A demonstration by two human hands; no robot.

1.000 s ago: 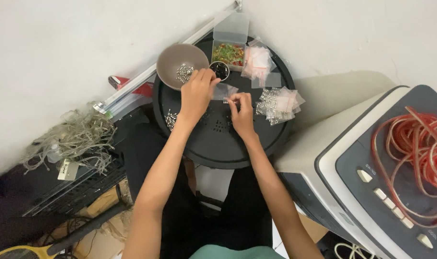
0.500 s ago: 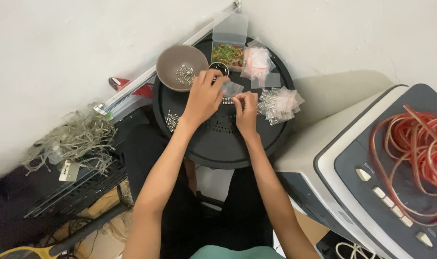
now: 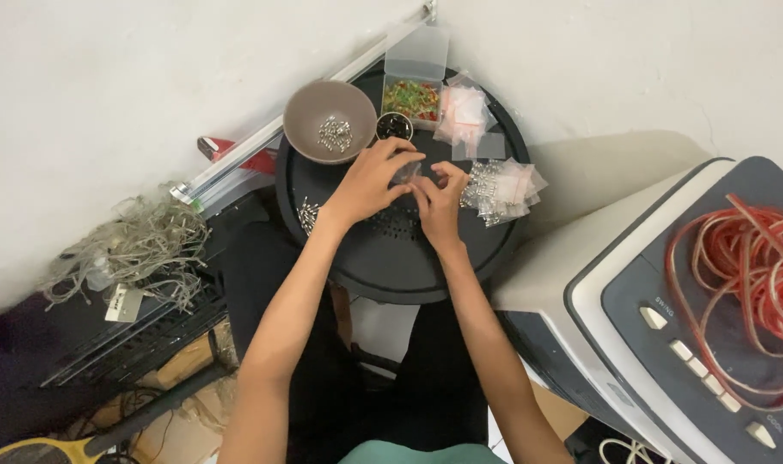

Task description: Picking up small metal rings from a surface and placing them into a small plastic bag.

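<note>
Left hand [image 3: 370, 180] and right hand [image 3: 439, 202] meet at upper centre of the frame over the round black table [image 3: 391, 258], fingertips pinched together on one small clear bag [image 3: 406, 174] held between them. Just above: a brown bowl [image 3: 330, 120] of small metal parts, a small dark cup [image 3: 394, 126]. To the right, a pile of filled clear bags [image 3: 503, 187]. A coil of red tubing [image 3: 752, 258] lies at far right.

The small bag [image 3: 406, 173] is mostly covered by the fingers [image 3: 400, 163]; its contents cannot be made out. The red cable [image 3: 744, 266] is cut off by the right edge.
</note>
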